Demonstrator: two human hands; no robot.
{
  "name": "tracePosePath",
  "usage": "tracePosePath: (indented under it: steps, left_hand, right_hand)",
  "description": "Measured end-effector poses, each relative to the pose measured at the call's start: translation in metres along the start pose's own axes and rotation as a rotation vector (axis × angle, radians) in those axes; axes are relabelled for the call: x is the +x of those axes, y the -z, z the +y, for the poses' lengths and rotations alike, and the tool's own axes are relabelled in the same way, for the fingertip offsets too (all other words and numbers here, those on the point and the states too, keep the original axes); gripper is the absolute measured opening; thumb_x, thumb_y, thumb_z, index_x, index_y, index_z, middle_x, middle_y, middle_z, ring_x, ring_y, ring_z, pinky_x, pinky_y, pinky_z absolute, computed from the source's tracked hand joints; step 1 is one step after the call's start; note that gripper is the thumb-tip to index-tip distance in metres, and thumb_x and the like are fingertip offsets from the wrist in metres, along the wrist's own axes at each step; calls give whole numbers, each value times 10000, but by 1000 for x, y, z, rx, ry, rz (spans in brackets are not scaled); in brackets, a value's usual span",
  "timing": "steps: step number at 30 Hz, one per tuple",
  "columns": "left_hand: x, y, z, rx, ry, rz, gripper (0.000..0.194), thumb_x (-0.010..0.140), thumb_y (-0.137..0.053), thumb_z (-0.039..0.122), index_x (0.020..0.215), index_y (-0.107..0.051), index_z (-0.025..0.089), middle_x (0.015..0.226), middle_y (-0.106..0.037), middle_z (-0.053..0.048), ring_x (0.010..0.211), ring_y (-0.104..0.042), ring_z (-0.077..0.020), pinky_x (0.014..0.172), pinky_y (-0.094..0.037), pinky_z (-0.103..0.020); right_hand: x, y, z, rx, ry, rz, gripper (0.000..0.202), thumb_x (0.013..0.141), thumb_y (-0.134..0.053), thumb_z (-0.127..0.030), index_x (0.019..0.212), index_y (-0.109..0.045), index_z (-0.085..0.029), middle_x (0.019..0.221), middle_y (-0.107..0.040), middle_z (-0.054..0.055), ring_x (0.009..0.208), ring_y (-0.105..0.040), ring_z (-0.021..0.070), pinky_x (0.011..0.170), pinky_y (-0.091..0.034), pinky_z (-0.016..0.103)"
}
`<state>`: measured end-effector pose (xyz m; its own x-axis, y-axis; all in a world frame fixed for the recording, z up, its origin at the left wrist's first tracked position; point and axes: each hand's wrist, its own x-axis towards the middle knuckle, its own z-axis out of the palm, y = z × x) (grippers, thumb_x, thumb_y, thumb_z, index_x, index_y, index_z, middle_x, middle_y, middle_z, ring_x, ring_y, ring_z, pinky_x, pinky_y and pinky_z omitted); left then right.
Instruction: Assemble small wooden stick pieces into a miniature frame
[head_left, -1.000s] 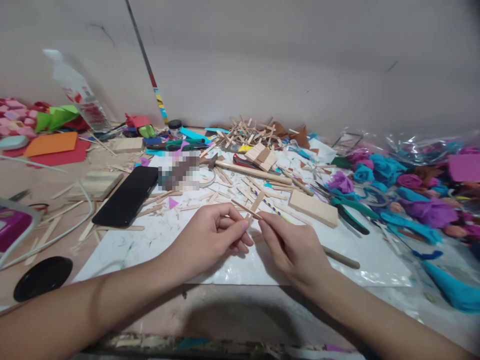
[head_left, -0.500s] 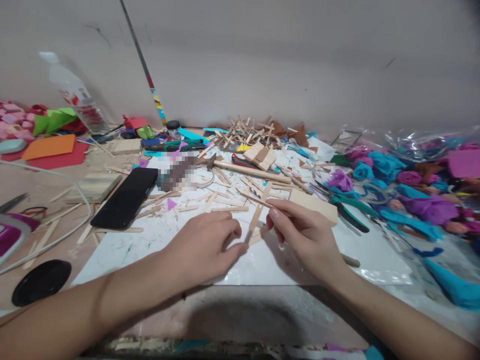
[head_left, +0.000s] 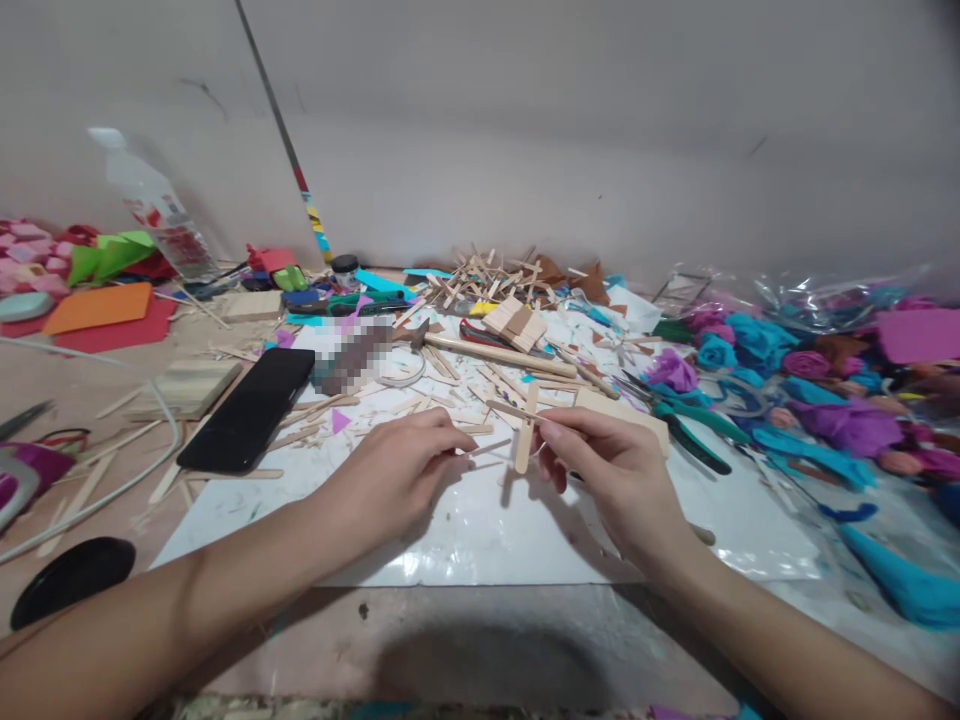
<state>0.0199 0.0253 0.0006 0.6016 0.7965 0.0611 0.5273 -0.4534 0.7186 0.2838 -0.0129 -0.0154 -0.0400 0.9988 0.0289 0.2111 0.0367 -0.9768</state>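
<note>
My right hand (head_left: 616, 465) is closed in a pinch on two crossed craft sticks (head_left: 523, 456), held above the white sheet. One stick lies nearly level between thumb and fingers, and the other crosses it upright near my fingertips. To the left, my left hand (head_left: 405, 462) is closed with a thin craft stick (head_left: 491, 446) poking out from thumb and forefinger towards the crossed pair. A small gap separates this stick from the crossed ones. Just behind my right hand lies a pale wooden block (head_left: 630, 420), partly covered by it.
White sheet (head_left: 315, 540) under both hands, strewn with stick scraps. A hammer (head_left: 495, 354) lies beyond, before a heap of sticks (head_left: 491, 275). Left: a black phone (head_left: 249, 410) and a black lid (head_left: 73, 580). Right: green-handled pliers (head_left: 694, 430) and crepe-paper flowers (head_left: 772, 345).
The upright stick has lifted away from my left fingertips and now crosses the level stick in my right hand. A thin stick now shows in my left hand. The view has shifted slightly.
</note>
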Motion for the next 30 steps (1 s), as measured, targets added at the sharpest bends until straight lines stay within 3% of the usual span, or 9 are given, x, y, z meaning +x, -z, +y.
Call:
tracePosePath:
  steps: [4, 10, 13, 16, 19, 22, 26, 30]
  left_hand:
    - [-4, 0, 6, -182, -9, 137, 146, 1084, -615, 311, 1003, -696, 220, 975, -725, -28, 928, -655, -227, 873, -504, -368]
    - [-6, -10, 10, -531, 13, 238, 156, 1104, -577, 375, 1019, -571, 244, 973, -683, -3, 961, -671, -199, 902, -519, -341]
    - [-5, -12, 7, -642, 40, 239, 105, 1102, -539, 329, 1027, -525, 257, 901, -606, 35, 892, -622, -162, 862, -501, -301]
    - [-6, -11, 8, -693, 83, 188, 133, 1033, -670, 337, 1053, -567, 255, 837, -526, 61, 754, -513, -134, 717, -435, -259]
    - [-6, -12, 14, -726, 112, 81, 260, 946, -815, 425, 1025, -680, 217, 779, -572, 50, 683, -479, -127, 633, -376, -255]
    - [-5, -17, 20, -774, 148, -5, 383, 934, -811, 523, 815, -748, 165, 721, -636, -4, 641, -494, -126, 595, -367, -258]
    - [-6, -26, 21, -863, 205, 42, 466, 912, -808, 599, 751, -709, 173, 581, -495, 48, 534, -352, -88, 526, -293, -242]
    - [-7, -29, 19, -900, 220, 100, 448, 908, -831, 583, 771, -677, 185, 571, -433, 78, 528, -311, -79, 515, -248, -237]
  right_hand:
    - [1, 1, 1, 12, 11, -4, 400, 1080, -723, -467, 1356, -695, -180, 1317, -725, 105, 1096, -742, 240, 932, -664, 447]
    - [-6, -8, 3, -7, 18, -119, 376, 1084, -719, -466, 1322, -703, -176, 1260, -737, 93, 1034, -744, 218, 886, -667, 415]
    - [-8, -11, 3, -24, 21, -157, 367, 1089, -711, -474, 1295, -707, -170, 1205, -743, 81, 974, -742, 199, 843, -665, 387]
    - [-7, -13, 2, -54, 33, -175, 361, 1095, -702, -482, 1271, -711, -167, 1151, -745, 69, 916, -735, 181, 800, -659, 361]
    - [-6, -13, 0, -104, 82, -177, 352, 1102, -691, -485, 1249, -713, -166, 1107, -745, 58, 867, -725, 165, 764, -652, 338]
    - [-9, -14, -3, -190, 171, -163, 325, 1106, -688, -477, 1203, -722, -168, 1056, -744, 43, 821, -711, 150, 744, -643, 321]
    - [-14, -17, -9, -286, 292, -118, 314, 1121, -668, -474, 1088, -740, -170, 877, -722, -5, 697, -670, 122, 704, -620, 299]
    - [-15, -18, -13, -314, 348, -50, 258, 1109, -650, -363, 1011, -826, -202, 753, -768, -11, 609, -661, 119, 668, -571, 276]
